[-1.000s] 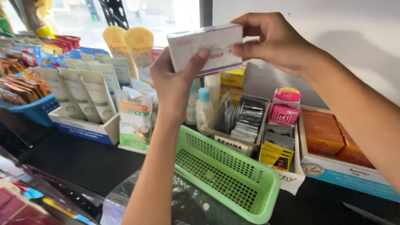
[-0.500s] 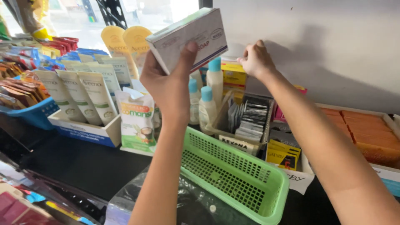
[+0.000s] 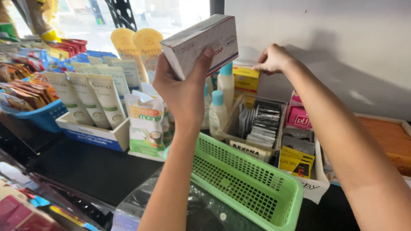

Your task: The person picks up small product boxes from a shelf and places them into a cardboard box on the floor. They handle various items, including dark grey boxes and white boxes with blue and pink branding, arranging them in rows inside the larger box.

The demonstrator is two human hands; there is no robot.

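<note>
Left hand (image 3: 182,87) raised, gripping white soap box (image 3: 201,42) — right hand (image 3: 274,59) fingers curled on yellow box (image 3: 245,79).

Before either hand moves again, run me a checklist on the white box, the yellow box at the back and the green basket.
1. Left hand has a firm grip on the white rectangular cardboard box: ok, thumb in front, fingers behind.
2. White box is clear of the shelf goods: ok, it is held above the white bottles with teal caps.
3. Right hand is on the yellow cardboard box at the back: ok, fingertips touch its top.
4. Right hand has closed around the yellow box: cannot tell.
5. Green plastic mesh basket has free room: ok, nothing lies in the visible part.
</note>
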